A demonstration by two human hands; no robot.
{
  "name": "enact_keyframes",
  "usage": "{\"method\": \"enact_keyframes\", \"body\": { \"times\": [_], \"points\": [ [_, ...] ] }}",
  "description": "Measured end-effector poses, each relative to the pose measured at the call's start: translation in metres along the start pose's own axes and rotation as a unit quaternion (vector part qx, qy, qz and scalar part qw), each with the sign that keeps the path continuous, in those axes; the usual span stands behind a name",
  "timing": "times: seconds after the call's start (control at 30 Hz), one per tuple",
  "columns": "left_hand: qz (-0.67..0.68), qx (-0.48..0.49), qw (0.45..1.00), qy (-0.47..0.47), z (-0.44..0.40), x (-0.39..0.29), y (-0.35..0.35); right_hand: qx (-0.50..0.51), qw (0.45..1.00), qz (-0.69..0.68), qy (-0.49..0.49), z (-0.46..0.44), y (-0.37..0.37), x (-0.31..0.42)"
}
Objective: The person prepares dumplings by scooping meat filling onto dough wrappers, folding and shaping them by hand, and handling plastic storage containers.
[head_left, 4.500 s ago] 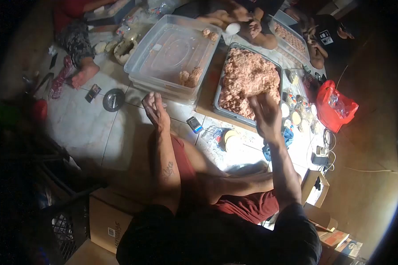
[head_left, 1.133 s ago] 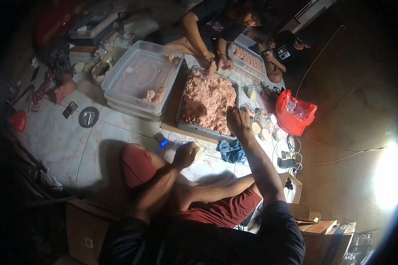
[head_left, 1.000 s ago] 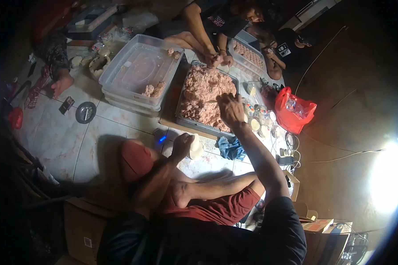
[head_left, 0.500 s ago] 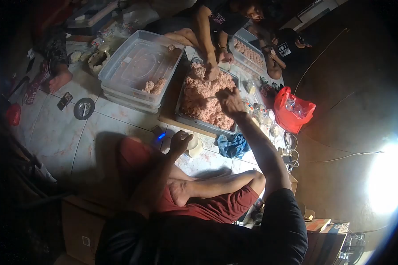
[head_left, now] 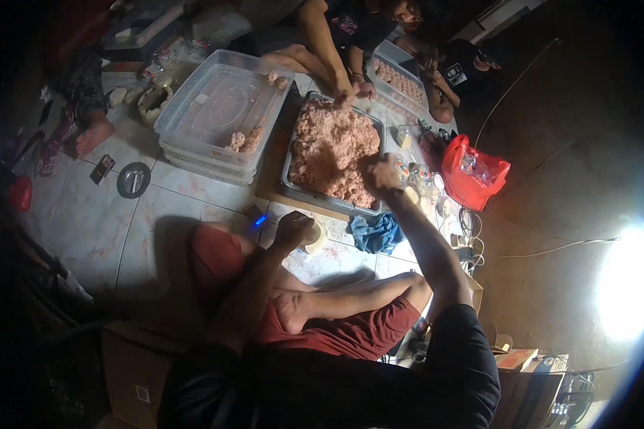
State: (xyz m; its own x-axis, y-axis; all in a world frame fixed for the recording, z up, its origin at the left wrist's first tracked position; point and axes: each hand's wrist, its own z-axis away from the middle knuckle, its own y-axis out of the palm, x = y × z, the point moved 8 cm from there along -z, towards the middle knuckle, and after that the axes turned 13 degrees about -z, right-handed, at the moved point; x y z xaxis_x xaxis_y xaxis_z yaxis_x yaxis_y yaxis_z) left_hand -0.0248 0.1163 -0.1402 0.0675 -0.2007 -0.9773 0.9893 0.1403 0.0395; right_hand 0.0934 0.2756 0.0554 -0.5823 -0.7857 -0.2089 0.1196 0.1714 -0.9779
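Note:
My left hand (head_left: 293,231) is closed above the floor, with a pale round disc at its fingertips, close to pale round pieces (head_left: 317,239). Fingers curled, my right hand (head_left: 386,174) is at the right edge of the grey tray (head_left: 288,182) heaped with pink minced filling (head_left: 336,143). Whatever it holds is hidden. A co-worker's hand (head_left: 343,96) reaches to the tray's far edge; their other hand (head_left: 365,89) is beside it.
Stacked clear tubs (head_left: 207,168) stand left of the tray. A blue cloth (head_left: 376,232), lit device (head_left: 255,215) and dark round dish (head_left: 134,179) lie nearer me. Jars (head_left: 422,175), a red bag (head_left: 476,175) and cables (head_left: 471,229) are right. Co-workers sit around a tray of formed pieces (head_left: 401,80).
Since half a second ago, my right hand has moved slightly right and down to the tray edge; its thin tool no longer shows. The co-worker's hand has drawn back from the filling toward the far rim.

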Motion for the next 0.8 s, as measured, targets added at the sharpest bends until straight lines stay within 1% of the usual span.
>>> {"method": "enact_keyframes", "body": {
  "times": [0.03,0.07,0.1,0.13,0.17,0.2,0.23,0.27,0.3,0.33,0.37,0.4,0.43,0.47,0.5,0.53,0.6,0.63,0.67,0.73,0.77,0.8],
  "points": [
    [-0.007,-0.023,1.0,0.018,-0.001,-0.005,-0.004,0.16,0.985,0.044,0.041,0.002,0.035,0.007],
    [-0.012,-0.046,0.998,0.034,0.0,-0.009,-0.007,-0.117,0.978,-0.139,-0.105,0.014,-0.009,0.03],
    [-0.013,-0.044,0.998,0.034,0.004,-0.015,-0.009,-0.094,0.982,-0.137,-0.092,0.017,-0.005,0.025],
    [0.001,0.011,1.0,-0.016,0.006,-0.015,-0.006,-0.072,0.985,-0.135,-0.08,0.02,0.002,0.016],
    [0.013,0.065,0.996,-0.067,0.012,-0.016,-0.001,-0.074,0.985,-0.136,-0.081,0.025,0.006,0.01],
    [0.01,0.064,0.996,-0.066,0.018,-0.014,0.001,-0.124,0.969,-0.179,-0.115,0.035,0.009,0.004],
    [0.017,0.007,0.999,-0.051,0.024,-0.01,-0.002,-0.174,0.948,-0.219,-0.15,0.041,0.0,0.004],
    [0.024,-0.05,0.998,-0.036,0.027,-0.007,-0.006,-0.178,0.948,-0.219,-0.15,0.046,-0.002,0.001],
    [0.021,-0.05,0.998,-0.035,0.018,0.005,-0.007,-0.133,0.948,-0.277,-0.083,0.049,-0.005,-0.006],
    [0.051,-0.002,0.998,-0.048,0.005,0.025,-0.005,-0.087,0.939,-0.334,-0.014,0.055,-0.006,-0.012],
    [0.081,0.045,0.994,-0.06,-0.005,0.033,-0.001,-0.059,0.908,-0.407,0.084,0.063,-0.004,-0.021],
    [0.075,0.045,0.994,-0.057,-0.007,0.022,-0.001,-0.065,0.906,-0.409,0.084,0.07,-0.017,-0.017],
    [0.227,0.1,0.967,-0.062,-0.002,-0.001,0.012,-0.062,0.875,-0.463,0.129,0.08,-0.024,-0.019],
    [0.372,0.153,0.913,-0.066,0.004,-0.027,0.024,-0.06,0.838,-0.514,0.173,0.089,-0.023,-0.021],
    [0.392,0.149,0.905,-0.061,0.011,-0.056,0.026,-0.116,0.847,-0.499,0.143,0.096,-0.027,-0.019],
    [0.387,0.15,0.908,-0.064,0.01,-0.065,0.029,-0.119,0.843,-0.503,0.145,0.103,-0.028,-0.011],
    [0.513,0.225,0.828,-0.016,0.013,-0.098,0.041,-0.204,0.803,-0.543,0.133,0.116,-0.043,0.009],
    [0.518,0.23,0.824,-0.003,0.014,-0.112,0.046,-0.217,0.778,-0.578,0.119,0.121,-0.055,0.027],
    [0.513,0.229,0.827,-0.005,0.018,-0.121,0.052,-0.208,0.789,-0.565,0.121,0.124,-0.055,0.039],
    [0.537,0.193,0.821,-0.002,0.028,-0.143,0.054,-0.26,0.812,-0.519,0.064,0.129,-0.046,0.058],
    [0.526,0.201,0.826,0.015,0.037,-0.155,0.054,-0.241,0.791,-0.552,0.11,0.134,-0.032,0.063],
    [0.524,0.234,0.818,0.037,0.044,-0.163,0.054,-0.268,0.775,-0.564,0.1,0.136,-0.023,0.067]
  ]
}}
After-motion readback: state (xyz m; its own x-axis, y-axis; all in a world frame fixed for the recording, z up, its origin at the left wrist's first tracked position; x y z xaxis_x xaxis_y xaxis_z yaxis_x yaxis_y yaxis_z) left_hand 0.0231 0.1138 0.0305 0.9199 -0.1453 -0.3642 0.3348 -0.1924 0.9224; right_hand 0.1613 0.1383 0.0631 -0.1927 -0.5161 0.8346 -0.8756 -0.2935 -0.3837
